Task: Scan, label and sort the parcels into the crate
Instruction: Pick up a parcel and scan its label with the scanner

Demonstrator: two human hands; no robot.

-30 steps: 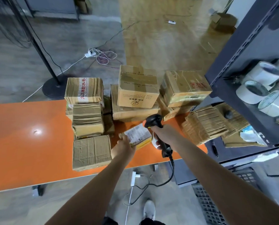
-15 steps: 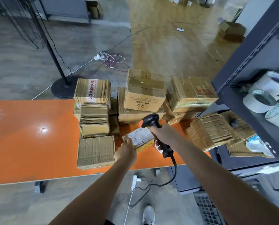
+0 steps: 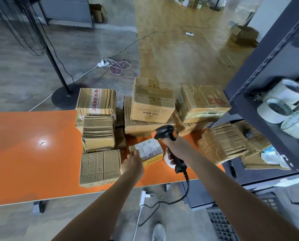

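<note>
The left forearm reaches up from the lower edge, and the left hand (image 3: 132, 165) shows its back to the camera. It holds the near left corner of the small labelled parcel (image 3: 149, 150), with the thumb lying on top beside the printed label; the other fingers are hidden under the hand. The parcel lies on the orange table (image 3: 32, 162), tilted, with a flat box (image 3: 100, 167) just left of those fingers and the stacked cartons (image 3: 152, 101) beyond them. The right arm comes in from the lower right. The right hand (image 3: 177, 151) has its fingers wrapped round the handle of the scanner (image 3: 164, 132), whose black and orange head sits above the fingers and over the parcel's far right corner. A cable (image 3: 185, 192) hangs from the handle below the fingers. The dark slotted crate (image 3: 220, 225) stands on the floor under the right forearm, well apart from both hands.
</note>
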